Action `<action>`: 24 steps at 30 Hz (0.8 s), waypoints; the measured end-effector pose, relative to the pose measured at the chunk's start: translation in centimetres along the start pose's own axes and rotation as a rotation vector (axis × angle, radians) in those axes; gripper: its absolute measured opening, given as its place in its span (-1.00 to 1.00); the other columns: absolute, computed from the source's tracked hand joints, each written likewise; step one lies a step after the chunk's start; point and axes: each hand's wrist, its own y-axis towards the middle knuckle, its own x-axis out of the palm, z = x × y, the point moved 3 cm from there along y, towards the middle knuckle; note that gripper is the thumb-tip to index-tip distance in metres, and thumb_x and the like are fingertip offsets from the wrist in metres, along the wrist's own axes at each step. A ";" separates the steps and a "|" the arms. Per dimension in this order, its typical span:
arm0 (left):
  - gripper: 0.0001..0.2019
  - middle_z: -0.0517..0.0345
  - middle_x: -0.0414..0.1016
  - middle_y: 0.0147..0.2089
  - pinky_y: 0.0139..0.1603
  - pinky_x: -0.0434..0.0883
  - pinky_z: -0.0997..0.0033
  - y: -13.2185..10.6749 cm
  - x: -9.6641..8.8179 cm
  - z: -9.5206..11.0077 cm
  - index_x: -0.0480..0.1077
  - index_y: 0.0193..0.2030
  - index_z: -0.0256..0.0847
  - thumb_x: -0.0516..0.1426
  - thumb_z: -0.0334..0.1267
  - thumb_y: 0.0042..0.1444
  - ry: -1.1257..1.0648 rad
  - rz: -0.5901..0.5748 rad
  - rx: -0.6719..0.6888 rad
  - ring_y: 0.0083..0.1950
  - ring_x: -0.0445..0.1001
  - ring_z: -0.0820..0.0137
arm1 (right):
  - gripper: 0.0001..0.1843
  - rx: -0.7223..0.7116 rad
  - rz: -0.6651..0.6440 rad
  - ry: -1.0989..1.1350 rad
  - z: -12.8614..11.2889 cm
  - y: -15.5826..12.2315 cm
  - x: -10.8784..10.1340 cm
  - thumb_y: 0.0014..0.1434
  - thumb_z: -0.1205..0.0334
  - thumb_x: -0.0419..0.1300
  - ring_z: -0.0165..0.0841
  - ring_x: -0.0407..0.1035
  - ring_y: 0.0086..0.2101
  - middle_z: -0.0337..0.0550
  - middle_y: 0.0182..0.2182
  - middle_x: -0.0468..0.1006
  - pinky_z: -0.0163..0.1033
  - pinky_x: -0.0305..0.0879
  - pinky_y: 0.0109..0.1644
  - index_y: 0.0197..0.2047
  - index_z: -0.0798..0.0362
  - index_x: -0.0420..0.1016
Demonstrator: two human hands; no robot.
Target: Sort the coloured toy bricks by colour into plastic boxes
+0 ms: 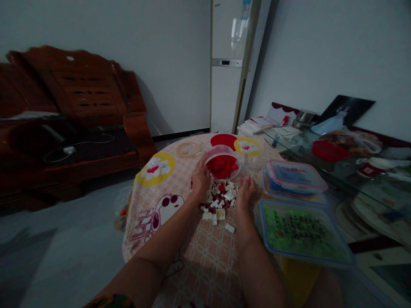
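A loose pile of white toy building bricks (214, 204), with a few red ones among them, lies on the table between my two hands. Just beyond the pile stands a round clear tub (238, 167) of red bricks (222, 166). My left hand (201, 179) is at the tub's left side and the pile's left edge, its fingers stretched forward; whether it touches the tub is unclear. On the pile's right edge rests my right hand (246, 189), loosely cupped with fingers partly bent and no held object visible. Several larger white bricks (220, 214) lie nearest me.
A patterned cloth (208, 261) covers the round table. A clear round lid (188, 149) lies at back left. On the right are a box of green pieces (298, 229) and stacked lidded boxes (297, 175). Beyond stand a glass side table (298, 149) and a wooden bench (86, 107).
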 end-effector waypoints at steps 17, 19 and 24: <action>-0.45 0.03 0.35 0.45 0.53 0.19 0.12 -1.2 0.6 -0.4 0.29 0.45 -0.12 0.00 -0.34 0.33 -0.184 0.186 0.085 0.47 0.29 0.24 | -0.32 -0.033 -0.081 0.053 -1.5 -1.8 1.7 0.39 -0.01 -0.29 -0.15 0.43 0.15 0.25 0.16 0.54 -0.10 0.28 0.23 0.21 0.17 0.44; -0.47 0.03 0.34 0.45 0.54 0.17 0.10 -1.1 0.4 -0.4 0.30 0.44 -0.12 -0.02 -0.32 0.35 -0.191 0.224 0.116 0.48 0.27 0.24 | -0.34 -0.024 -0.081 0.059 -1.4 -1.9 1.7 0.38 -0.02 -0.27 -0.15 0.46 0.10 0.22 0.11 0.58 -0.10 0.30 0.19 0.15 0.14 0.49; -0.51 -0.01 0.34 0.45 0.55 0.16 0.08 -0.7 0.1 -0.3 0.34 0.41 -0.13 -0.02 -0.26 0.39 -0.209 0.277 0.159 0.49 0.26 0.22 | -0.38 -0.011 -0.084 0.049 -1.3 -1.9 1.8 0.34 -0.11 -0.20 -0.09 0.51 -0.07 0.18 -0.12 0.66 -0.05 0.36 0.08 -0.09 0.10 0.57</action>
